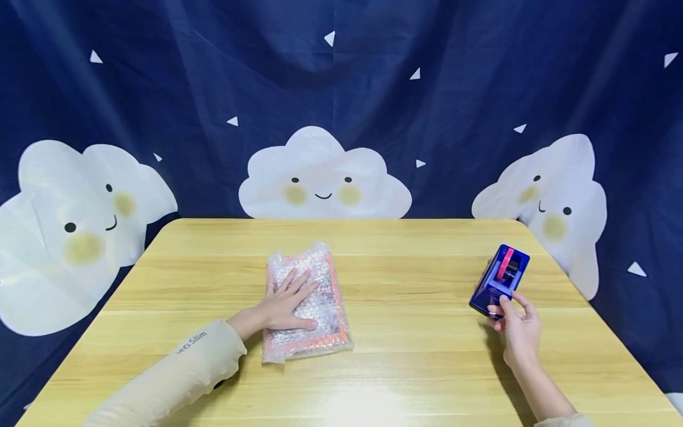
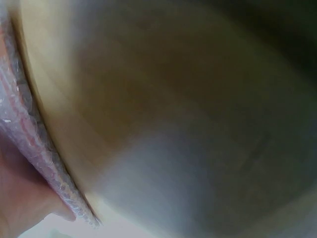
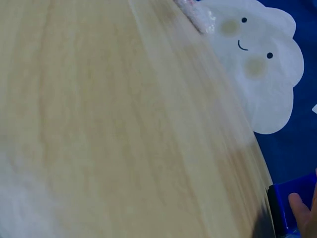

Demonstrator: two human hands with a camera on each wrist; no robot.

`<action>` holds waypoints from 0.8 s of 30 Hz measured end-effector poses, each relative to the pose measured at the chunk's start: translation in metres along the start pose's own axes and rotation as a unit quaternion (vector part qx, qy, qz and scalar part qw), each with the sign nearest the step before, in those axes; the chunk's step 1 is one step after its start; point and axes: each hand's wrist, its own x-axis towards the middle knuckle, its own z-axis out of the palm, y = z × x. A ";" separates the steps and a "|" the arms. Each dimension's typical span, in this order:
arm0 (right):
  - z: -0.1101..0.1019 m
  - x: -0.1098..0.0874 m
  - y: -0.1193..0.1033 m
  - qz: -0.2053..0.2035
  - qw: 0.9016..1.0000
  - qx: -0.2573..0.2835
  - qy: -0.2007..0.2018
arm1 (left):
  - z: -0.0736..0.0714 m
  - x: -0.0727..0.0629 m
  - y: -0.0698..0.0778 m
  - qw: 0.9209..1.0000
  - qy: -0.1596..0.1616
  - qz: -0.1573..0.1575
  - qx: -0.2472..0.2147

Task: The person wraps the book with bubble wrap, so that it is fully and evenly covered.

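A flat rectangular item in bubble wrap, with an orange border showing through, lies on the table left of centre. My left hand rests on it with straight, spread fingers. In the left wrist view the bubble-wrapped item runs along the left side, with part of the left hand against it. At the right, my right hand grips the near end of a blue tape dispenser with a pinkish-red strip inside. The right wrist view catches only a corner of the tape dispenser and some fingers.
The wooden table has rounded far corners. Behind it hangs a dark blue curtain with white smiling clouds and small triangles. A wide stretch of tabletop lies between the two items.
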 end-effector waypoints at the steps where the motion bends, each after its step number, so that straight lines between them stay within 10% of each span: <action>1: 0.001 0.000 -0.001 -0.005 1.000 0.006 0.013 | 0.000 0.000 0.000 1.000 0.002 0.001 -0.002; 9: 0.004 -0.002 0.000 -0.074 0.994 0.056 0.051 | 0.000 0.001 0.001 1.000 -0.008 -0.008 0.015; 24: 0.005 0.006 0.006 -0.012 0.997 -0.051 0.063 | -0.002 -0.001 0.003 1.000 -0.009 -0.008 0.006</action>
